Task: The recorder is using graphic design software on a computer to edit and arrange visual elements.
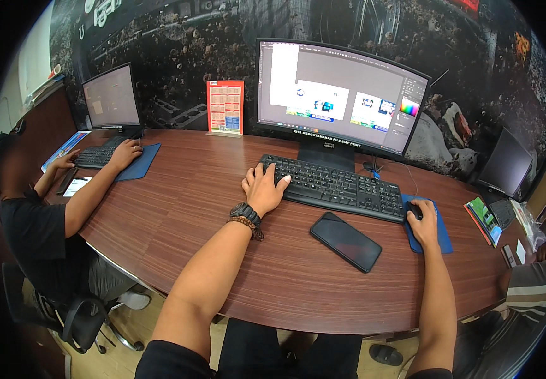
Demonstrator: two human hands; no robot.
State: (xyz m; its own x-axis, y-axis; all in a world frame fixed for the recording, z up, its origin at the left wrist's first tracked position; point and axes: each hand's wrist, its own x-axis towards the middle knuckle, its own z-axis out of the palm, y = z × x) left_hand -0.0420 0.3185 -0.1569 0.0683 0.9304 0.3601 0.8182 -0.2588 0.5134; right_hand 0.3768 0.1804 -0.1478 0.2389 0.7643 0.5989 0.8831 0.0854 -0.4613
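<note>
My left hand (264, 191) rests on the left end of a black keyboard (342, 184), fingers spread over its keys and holding nothing. A dark watch (246, 213) and a beaded bracelet (248, 223) circle that wrist. My right hand (426, 228) is closed over a black computer mouse (415, 210), which sits on a blue mouse pad (442, 239) beyond the keyboard's right end. Between my forearms a black smartphone (347, 242) lies screen up, its display dark. Behind the keyboard stands a wide monitor (323, 69) showing an editing program with two page layouts.
At the left, a seated person (33, 208) uses another keyboard (95, 156) before a second monitor (112, 98). A red-bordered calendar card (225, 107) stands on the brown desk (159, 215). Rightward are a dark monitor (505, 163), colourful leaflets (482, 220) and another person's striped sleeve (538, 287).
</note>
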